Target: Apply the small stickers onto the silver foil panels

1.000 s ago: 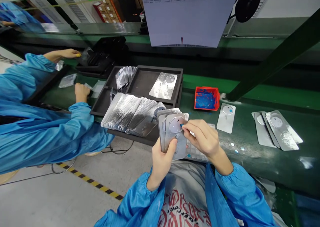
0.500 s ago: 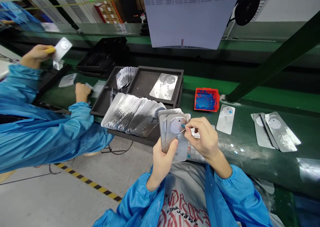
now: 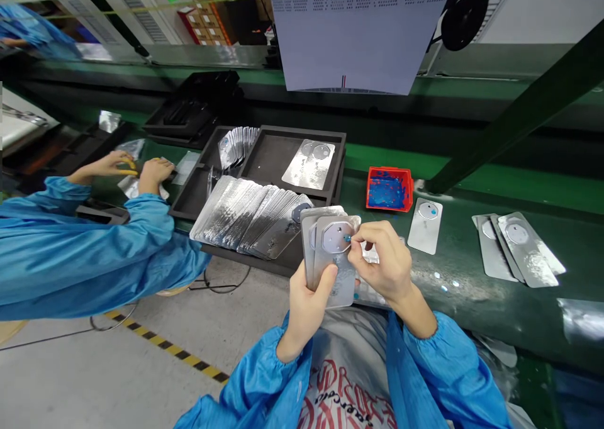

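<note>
Your left hand (image 3: pixel 306 303) grips a small fan of metal plates (image 3: pixel 330 259) upright above your lap — thumb across the front plate. Your right hand (image 3: pixel 384 262) pinches the blue tab (image 3: pixel 348 237) at the plate's round film. Peel slowly, keep the stack clamped square. Beyond, on the tabletop (image 3: pixel 472 303): red bin (image 3: pixel 389 189), black tray (image 3: pixel 264 158) of plates.

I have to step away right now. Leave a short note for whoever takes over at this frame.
Left hand: grips a small stack of metal plates, upright.
Right hand: fingertips pinch a small blue tab on the front plate's round film.
Done: single plate and three plates lie on the green belt.
Left: fanned plates on the black tray. Red bin holds blue scraps.
</note>
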A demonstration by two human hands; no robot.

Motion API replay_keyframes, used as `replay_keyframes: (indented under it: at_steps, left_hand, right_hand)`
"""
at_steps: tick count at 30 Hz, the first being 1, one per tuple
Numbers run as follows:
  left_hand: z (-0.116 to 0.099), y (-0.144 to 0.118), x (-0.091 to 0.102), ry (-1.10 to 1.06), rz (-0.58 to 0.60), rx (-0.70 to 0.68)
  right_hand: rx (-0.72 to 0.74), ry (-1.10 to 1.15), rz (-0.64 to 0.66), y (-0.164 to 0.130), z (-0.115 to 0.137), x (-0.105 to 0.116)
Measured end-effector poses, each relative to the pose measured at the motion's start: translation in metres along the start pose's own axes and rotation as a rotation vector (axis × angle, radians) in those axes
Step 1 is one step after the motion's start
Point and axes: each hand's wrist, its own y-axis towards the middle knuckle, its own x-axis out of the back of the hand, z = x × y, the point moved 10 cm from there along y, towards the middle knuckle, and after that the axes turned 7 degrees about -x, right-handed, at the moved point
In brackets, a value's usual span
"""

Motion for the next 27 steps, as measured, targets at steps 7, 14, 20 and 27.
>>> replay_keyframes:
  at_steps: [7,14,20,27]
  left_hand:
    - [0.000,-0.006,0.002,-0.010,-0.029,0.026]
    - [-0.010,-0.009,0.013,0.063,-0.106,-0.035]
    - [-0.006,-0.011,0.017,0.093,-0.119,-0.053]
    - [-0.005,-0.012,0.014,0.082,-0.065,-0.019]
  right_hand:
    - [0.212,-0.124,-0.033,-0.003,0.016,0.010]
    - [0.243,-0.078,0.097,-0.002,0.018,0.012]
    - [0.235,-0.103,0.171,0.001,0.021,0.011]
    - [0.187,-0.170,0.165,0.006,0.020,0.016]
